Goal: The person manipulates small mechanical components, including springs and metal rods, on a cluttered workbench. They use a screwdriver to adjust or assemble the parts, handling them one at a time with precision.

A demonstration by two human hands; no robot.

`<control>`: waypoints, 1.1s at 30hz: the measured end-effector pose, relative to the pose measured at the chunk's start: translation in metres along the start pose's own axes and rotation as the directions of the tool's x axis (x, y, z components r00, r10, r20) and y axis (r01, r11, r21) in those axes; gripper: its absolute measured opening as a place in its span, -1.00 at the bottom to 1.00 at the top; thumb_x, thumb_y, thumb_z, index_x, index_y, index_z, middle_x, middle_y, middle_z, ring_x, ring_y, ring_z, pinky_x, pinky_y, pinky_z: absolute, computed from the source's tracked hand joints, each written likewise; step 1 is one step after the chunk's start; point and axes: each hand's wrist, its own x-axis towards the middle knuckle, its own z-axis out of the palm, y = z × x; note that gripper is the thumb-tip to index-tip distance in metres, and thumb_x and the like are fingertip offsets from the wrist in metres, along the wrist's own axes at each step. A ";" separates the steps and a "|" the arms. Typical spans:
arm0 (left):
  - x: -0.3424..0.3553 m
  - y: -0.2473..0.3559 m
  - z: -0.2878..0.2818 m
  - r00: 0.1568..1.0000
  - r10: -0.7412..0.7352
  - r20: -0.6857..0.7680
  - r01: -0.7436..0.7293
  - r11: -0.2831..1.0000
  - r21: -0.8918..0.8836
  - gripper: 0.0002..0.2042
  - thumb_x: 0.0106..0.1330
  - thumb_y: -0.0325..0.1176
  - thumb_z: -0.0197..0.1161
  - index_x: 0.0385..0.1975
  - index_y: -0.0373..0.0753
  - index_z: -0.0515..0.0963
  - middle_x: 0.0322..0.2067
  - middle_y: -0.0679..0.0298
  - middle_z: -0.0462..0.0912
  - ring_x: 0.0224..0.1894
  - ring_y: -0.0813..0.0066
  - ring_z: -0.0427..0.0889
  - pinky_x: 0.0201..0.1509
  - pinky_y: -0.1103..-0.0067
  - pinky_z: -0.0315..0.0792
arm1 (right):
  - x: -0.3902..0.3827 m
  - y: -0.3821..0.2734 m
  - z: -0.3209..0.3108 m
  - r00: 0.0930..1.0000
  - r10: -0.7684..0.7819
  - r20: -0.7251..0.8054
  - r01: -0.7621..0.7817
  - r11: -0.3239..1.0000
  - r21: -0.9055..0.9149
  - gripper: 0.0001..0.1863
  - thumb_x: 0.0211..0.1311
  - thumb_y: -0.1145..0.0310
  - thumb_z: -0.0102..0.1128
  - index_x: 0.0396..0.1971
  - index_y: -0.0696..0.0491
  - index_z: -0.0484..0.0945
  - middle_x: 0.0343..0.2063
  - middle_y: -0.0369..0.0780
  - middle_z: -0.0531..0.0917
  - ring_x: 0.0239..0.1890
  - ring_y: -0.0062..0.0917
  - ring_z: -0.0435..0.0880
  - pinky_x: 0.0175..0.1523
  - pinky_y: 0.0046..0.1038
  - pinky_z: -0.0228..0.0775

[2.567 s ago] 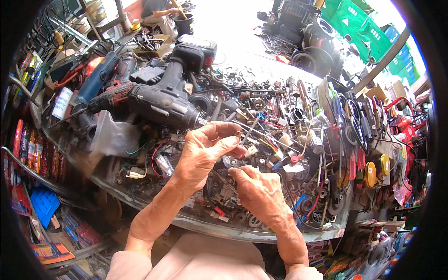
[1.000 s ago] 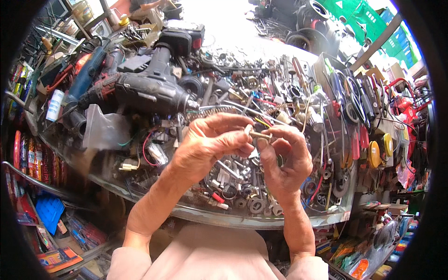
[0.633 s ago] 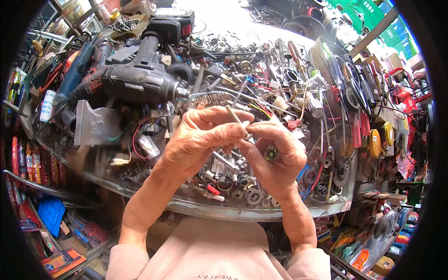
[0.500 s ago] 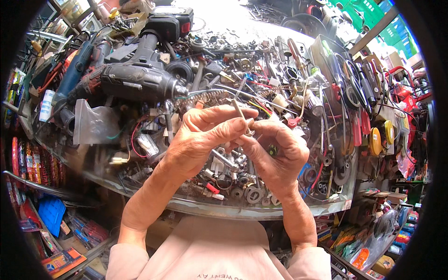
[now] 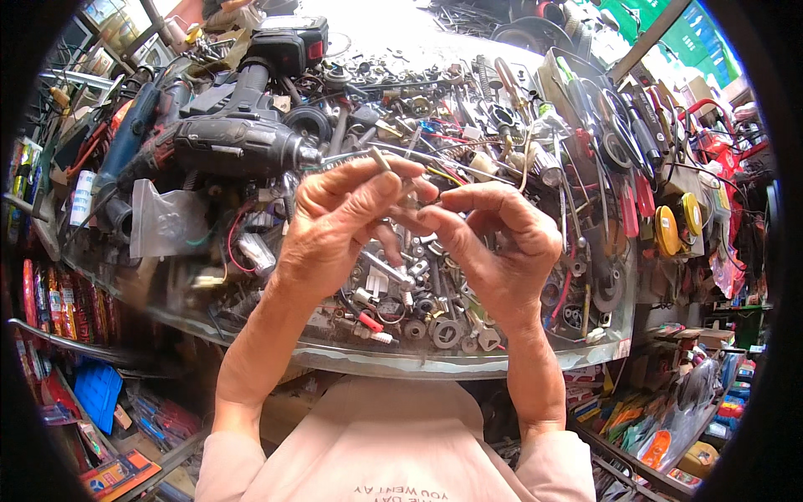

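Observation:
My left hand pinches a thin metal rod, perhaps a bolt, between thumb and fingers. The rod tilts, its upper end sticking out past the thumb toward the upper left. Its lower end runs down among the fingers, where its shape is unclear. Beside that end, thumb and forefinger of my right hand come together in a pinch. Whatever sits between those right fingertips is too small to make out. Both hands are raised over a spread of loose metal parts on a glass-topped bench.
To the left lies a black cordless impact wrench, with a clear plastic bag below it. A blue power tool rests farther left. Cables, pliers and yellow tape rolls crowd the right side. Shelves of packaged goods stand lower right.
My left hand has moved left with the rod, which leans more to the left. My right hand has stayed close by, its fingertips now a little apart from the left thumb.

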 end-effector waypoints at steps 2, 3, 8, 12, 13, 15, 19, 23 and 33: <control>0.002 0.006 -0.004 1.000 0.014 -0.018 -0.012 0.995 0.102 -0.70 0.56 -0.30 0.15 0.07 -0.41 0.60 -0.14 -0.08 0.75 -0.26 0.34 0.82 -0.53 0.64 0.63 | 0.000 0.000 -0.004 0.998 0.065 -0.016 -0.064 0.996 0.061 -0.83 0.18 0.54 0.53 -0.27 0.21 0.72 -0.48 -0.35 0.74 -0.52 -0.87 0.56 -0.43 -0.77 0.33; 0.003 0.007 -0.006 0.998 0.021 -0.051 -0.016 0.994 0.111 -0.70 0.56 -0.30 0.16 0.08 -0.41 0.60 -0.14 -0.07 0.75 -0.27 0.36 0.82 -0.53 0.65 0.63 | 0.002 0.002 -0.008 0.999 0.051 -0.009 -0.051 0.999 0.017 -0.86 0.20 0.54 0.51 -0.27 0.20 0.72 -0.50 -0.36 0.73 -0.52 -0.86 0.57 -0.44 -0.78 0.33; -0.011 0.023 -0.023 0.984 0.106 -0.141 -0.090 0.989 0.119 -0.73 0.48 -0.40 0.26 0.06 -0.43 0.62 -0.17 -0.06 0.76 -0.28 0.30 0.82 -0.47 0.63 0.71 | -0.021 -0.009 -0.047 0.987 -0.029 0.159 0.075 0.952 -0.296 -0.85 0.12 0.49 0.56 -0.35 0.14 0.72 -0.49 -0.30 0.75 -0.56 -0.77 0.63 -0.46 -0.65 0.41; -0.017 0.033 -0.026 0.932 0.238 -0.274 -0.151 0.941 0.304 -0.75 0.40 -0.43 0.35 0.00 -0.42 0.66 -0.21 0.02 0.78 -0.33 0.31 0.82 -0.50 0.64 0.68 | -0.072 -0.013 -0.075 0.949 0.156 0.275 0.010 0.856 -0.517 -0.81 0.06 0.46 0.57 -0.34 0.10 0.72 -0.51 -0.25 0.72 -0.62 -0.60 0.63 -0.49 -0.53 0.42; -0.017 0.032 -0.027 0.911 0.272 -0.311 -0.150 0.919 0.364 -0.75 0.40 -0.43 0.37 -0.01 -0.42 0.67 -0.21 0.05 0.78 -0.32 0.32 0.82 -0.49 0.65 0.66 | -0.083 -0.012 -0.080 0.945 0.186 0.270 0.006 0.814 -0.581 -0.80 0.05 0.46 0.57 -0.35 0.12 0.71 -0.53 -0.24 0.69 -0.63 -0.57 0.62 -0.49 -0.51 0.42; -0.013 0.028 -0.021 0.864 0.352 -0.360 -0.157 0.867 0.472 -0.78 0.41 -0.47 0.34 -0.03 -0.44 0.67 -0.26 0.11 0.77 -0.33 0.37 0.81 -0.44 0.65 0.66 | -0.098 -0.014 -0.085 0.941 0.258 0.221 -0.068 0.782 -0.619 -0.79 0.05 0.40 0.58 -0.36 0.09 0.70 -0.54 -0.26 0.68 -0.66 -0.57 0.59 -0.52 -0.50 0.40; -0.008 0.013 -0.016 0.825 0.496 -0.271 -0.231 0.735 0.638 -0.83 0.41 -0.55 0.31 -0.05 -0.42 0.67 -0.23 0.23 0.69 -0.32 0.50 0.77 -0.40 0.68 0.64 | -0.111 -0.021 -0.073 0.925 0.302 0.229 -0.130 0.819 -0.558 -0.75 -0.01 0.36 0.63 -0.39 0.07 0.69 -0.59 -0.29 0.63 -0.71 -0.62 0.51 -0.57 -0.53 0.31; -0.001 0.010 -0.018 0.778 0.614 -0.134 -0.301 0.551 0.779 -0.82 0.36 -0.60 0.34 -0.08 -0.38 0.69 -0.19 0.25 0.67 -0.35 0.58 0.74 -0.42 0.69 0.59 | -0.116 -0.016 -0.049 0.893 0.228 0.387 0.033 0.825 -0.564 -0.73 0.08 0.24 0.59 -0.30 -0.01 0.68 -0.56 -0.31 0.63 -0.60 -0.45 0.63 -0.50 -0.44 0.44; -0.008 0.017 -0.027 0.694 0.717 -0.068 -0.321 0.393 0.862 -0.82 0.29 -0.64 0.37 -0.13 -0.42 0.68 -0.24 0.15 0.66 -0.35 0.46 0.68 -0.36 0.57 0.61 | -0.088 -0.006 0.018 0.801 -0.063 0.595 0.386 0.814 -0.434 -0.63 0.09 0.39 0.51 -0.06 -0.03 0.68 -0.59 -0.33 0.47 -0.66 -0.47 0.50 -0.57 -0.38 0.35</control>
